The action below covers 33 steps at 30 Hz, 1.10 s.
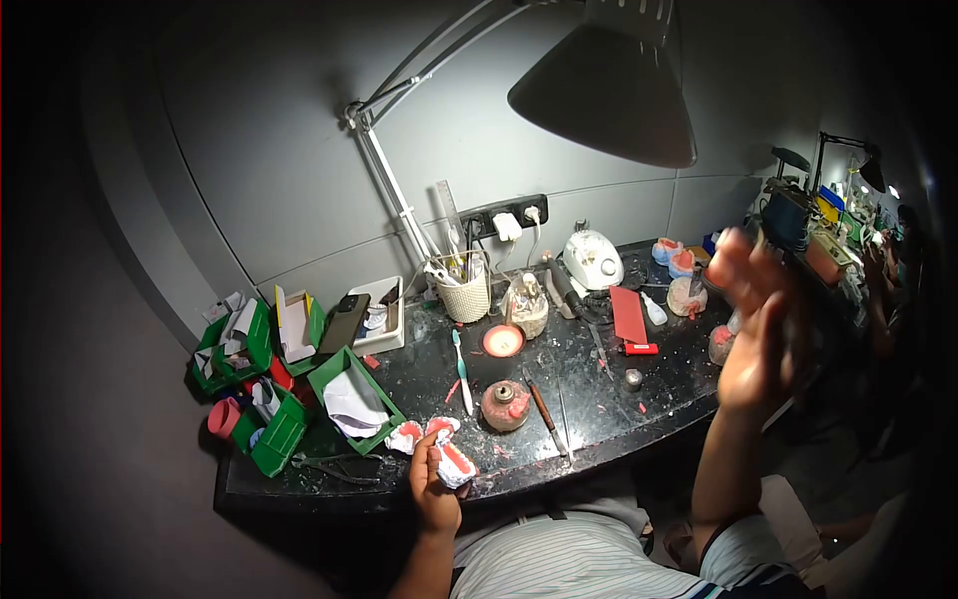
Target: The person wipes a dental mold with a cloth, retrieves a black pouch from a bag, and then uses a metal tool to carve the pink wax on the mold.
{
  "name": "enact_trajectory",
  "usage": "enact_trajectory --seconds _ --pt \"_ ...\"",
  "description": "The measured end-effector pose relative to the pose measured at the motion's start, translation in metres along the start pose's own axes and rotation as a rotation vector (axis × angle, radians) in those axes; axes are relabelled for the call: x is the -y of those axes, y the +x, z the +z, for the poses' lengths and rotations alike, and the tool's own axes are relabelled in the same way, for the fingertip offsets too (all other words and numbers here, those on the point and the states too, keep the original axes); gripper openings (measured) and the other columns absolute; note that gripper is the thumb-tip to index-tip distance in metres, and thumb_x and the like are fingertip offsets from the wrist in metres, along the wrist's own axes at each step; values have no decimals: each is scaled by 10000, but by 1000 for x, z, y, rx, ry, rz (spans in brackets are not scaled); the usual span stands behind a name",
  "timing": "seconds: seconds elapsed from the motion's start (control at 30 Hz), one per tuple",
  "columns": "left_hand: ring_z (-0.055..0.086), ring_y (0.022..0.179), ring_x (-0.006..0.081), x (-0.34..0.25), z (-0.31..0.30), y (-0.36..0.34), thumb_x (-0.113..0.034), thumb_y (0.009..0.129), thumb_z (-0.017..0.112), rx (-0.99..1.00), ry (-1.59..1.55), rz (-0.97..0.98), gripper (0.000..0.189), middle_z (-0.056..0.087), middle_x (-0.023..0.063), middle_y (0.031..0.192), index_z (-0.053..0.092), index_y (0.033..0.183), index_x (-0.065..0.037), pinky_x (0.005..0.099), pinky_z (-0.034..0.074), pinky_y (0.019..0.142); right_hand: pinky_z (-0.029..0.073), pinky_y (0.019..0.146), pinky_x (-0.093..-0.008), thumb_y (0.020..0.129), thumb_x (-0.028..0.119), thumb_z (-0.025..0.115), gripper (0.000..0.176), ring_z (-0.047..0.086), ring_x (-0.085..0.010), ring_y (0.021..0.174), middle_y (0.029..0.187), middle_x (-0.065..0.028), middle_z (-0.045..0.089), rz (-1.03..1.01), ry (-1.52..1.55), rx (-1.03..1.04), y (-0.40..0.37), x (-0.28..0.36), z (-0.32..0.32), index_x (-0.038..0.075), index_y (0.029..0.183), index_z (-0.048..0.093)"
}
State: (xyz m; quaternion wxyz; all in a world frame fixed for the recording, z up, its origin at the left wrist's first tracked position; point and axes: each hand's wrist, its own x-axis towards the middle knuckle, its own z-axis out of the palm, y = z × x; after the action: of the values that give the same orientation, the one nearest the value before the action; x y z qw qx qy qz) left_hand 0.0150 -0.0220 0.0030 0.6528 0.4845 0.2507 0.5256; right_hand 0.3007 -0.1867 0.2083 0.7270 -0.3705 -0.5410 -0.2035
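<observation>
My left hand is closed on a white plaster dental model with a red wax rim, at the table's front edge. Just behind it lie more white and red model pieces. My right hand is raised at the right, blurred by motion, with its fingers pointing up; I cannot make out anything in it. Nearest to it on the table are a round reddish jar and a pale plaster model.
Green trays stand at the left. A burner, a toothbrush, a wax knife and a red wax sheet lie mid-table. A large lamp hangs above. Another person's arm is at the far right.
</observation>
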Motion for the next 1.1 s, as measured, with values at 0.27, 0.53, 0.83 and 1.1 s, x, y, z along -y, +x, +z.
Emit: enact_trajectory --seconds 0.27,0.53,0.83,1.1 --pt "521 494 121 10 -3 10 -323 1089 428 117 -75 -65 378 629 108 739 527 1303 -27 239 369 409 396 1165 -408 1058 283 417 543 532 -305 1347 1426 -243 537 -12 -129 169 179 -61 28 -120 1419 456" --pt "537 513 124 13 -7 8 -324 1091 431 108 -86 -56 376 608 78 774 530 1299 -27 243 386 413 496 639 -267 916 299 768 273 626 -96 696 793 -25 678 77 224 203 190 -33 91 35 907 696" --pt "538 565 84 5 -2 4 -317 1085 462 150 -44 -67 374 601 40 799 543 1290 -14 229 387 433 508 589 -282 911 328 772 281 640 -107 611 753 -39 697 302 105 99 177 18 125 50 901 728" --pt "524 557 72 8 -2 3 -312 1085 459 142 -2 -27 371 589 23 779 556 1281 -12 221 375 435 521 646 -280 928 345 747 301 659 -121 661 777 -42 712 178 98 550 200 10 102 46 964 747"
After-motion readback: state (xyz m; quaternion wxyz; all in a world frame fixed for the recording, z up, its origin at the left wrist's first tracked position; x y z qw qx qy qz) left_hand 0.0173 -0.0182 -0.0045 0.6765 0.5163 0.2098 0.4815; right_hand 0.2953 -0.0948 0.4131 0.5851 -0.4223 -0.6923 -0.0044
